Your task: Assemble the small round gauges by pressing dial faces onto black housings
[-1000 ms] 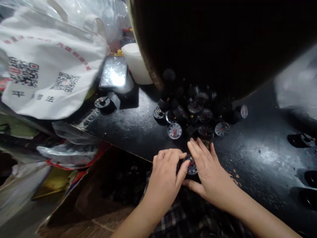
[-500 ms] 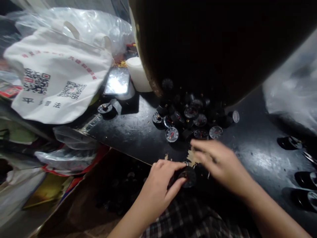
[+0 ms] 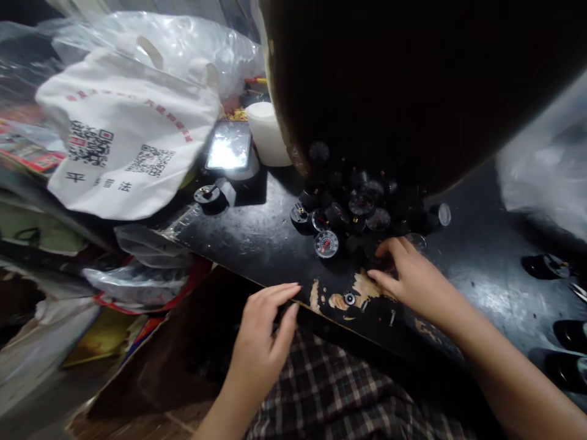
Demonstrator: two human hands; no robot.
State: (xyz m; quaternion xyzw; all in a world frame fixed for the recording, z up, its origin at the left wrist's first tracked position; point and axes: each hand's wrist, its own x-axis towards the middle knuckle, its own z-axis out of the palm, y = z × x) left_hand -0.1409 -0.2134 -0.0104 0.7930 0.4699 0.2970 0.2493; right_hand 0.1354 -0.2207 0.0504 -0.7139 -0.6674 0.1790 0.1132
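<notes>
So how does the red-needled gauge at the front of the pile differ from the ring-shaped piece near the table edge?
The red-needled gauge is larger than the ring-shaped piece. The gauge shows a marked dial; the ring-shaped piece, a pale ring around a dark centre. The gauge sits beside other gauges; the ring-shaped piece lies apart from them, by worn patches. Both look round and rest on the black table.
</notes>
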